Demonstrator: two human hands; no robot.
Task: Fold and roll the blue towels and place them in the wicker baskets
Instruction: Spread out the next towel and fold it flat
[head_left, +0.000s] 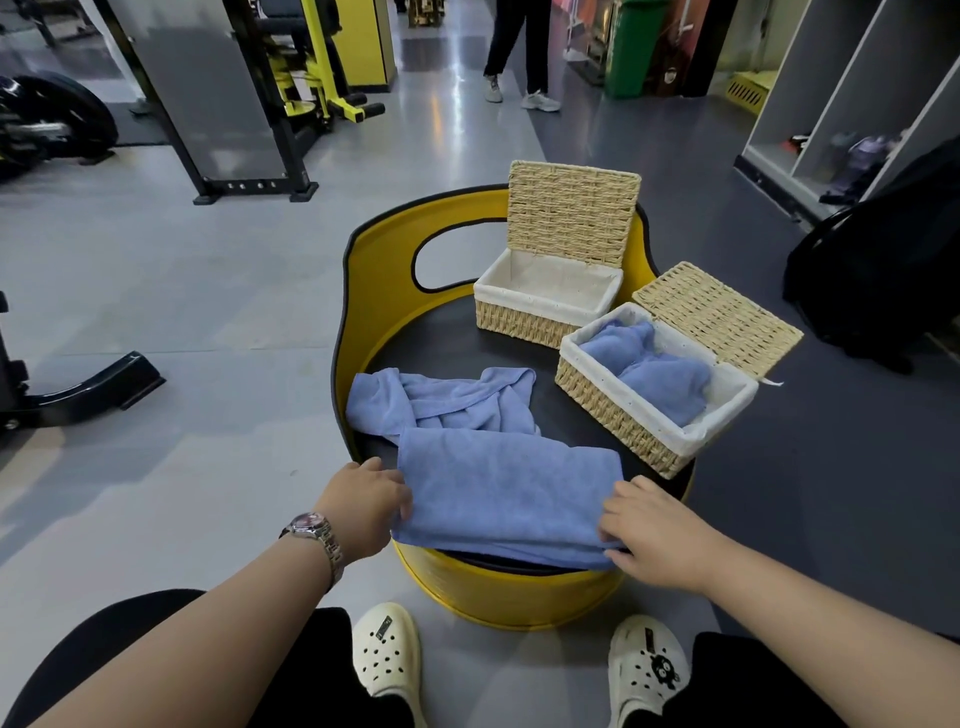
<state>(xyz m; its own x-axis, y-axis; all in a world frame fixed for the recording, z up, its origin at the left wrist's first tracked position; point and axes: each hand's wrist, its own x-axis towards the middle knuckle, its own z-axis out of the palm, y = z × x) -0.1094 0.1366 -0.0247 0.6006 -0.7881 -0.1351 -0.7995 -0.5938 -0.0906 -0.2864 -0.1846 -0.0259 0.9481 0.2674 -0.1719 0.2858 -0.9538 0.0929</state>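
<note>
A folded blue towel (506, 491) lies flat at the near edge of the round black seat (452, 338) of a yellow stool. My left hand (366, 506) grips its left edge. My right hand (652, 530) pinches its near right corner. Behind it a second blue towel (441, 400) lies crumpled. Two lined wicker baskets stand with lids open: the far basket (540, 306) holds nothing, and the near right basket (649, 400) holds two rolled blue towels (660, 374).
The stool's yellow backrest (363, 270) curves around the left and far side. My feet in white clogs (387, 657) rest on the grey floor below. Gym machines stand at left, a person stands far back, lockers and a black bag at right.
</note>
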